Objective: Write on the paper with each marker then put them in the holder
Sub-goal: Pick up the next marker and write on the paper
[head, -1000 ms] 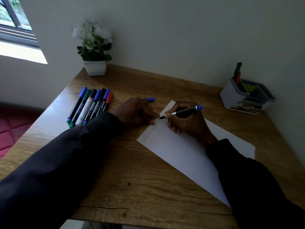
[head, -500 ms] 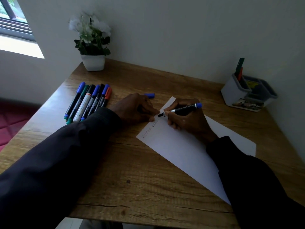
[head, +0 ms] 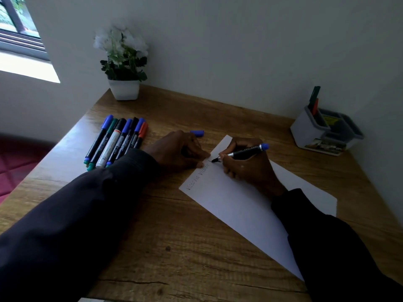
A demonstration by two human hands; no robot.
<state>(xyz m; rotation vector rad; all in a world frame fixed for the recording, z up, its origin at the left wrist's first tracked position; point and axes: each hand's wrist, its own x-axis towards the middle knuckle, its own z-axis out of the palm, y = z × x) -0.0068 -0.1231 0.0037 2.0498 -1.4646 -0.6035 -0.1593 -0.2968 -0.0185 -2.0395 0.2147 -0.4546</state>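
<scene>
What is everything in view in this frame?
table: one, brown wood, under everything
paper: one, white, centre-right, faint writing along left edge
held marker: one, black with blue end, tip on paper
cap: one, blue, on table behind left hand
spare markers: seven, blue, green, black, red caps, row at left
holder: one, grey-white, far right
stowed markers: two, green and red, standing in holder
plant: one, white flowers and pot, far left corner
window: one, dark frame, upper left
left hand: one, rests at paper's edge
right hand: one, grips held marker
</scene>
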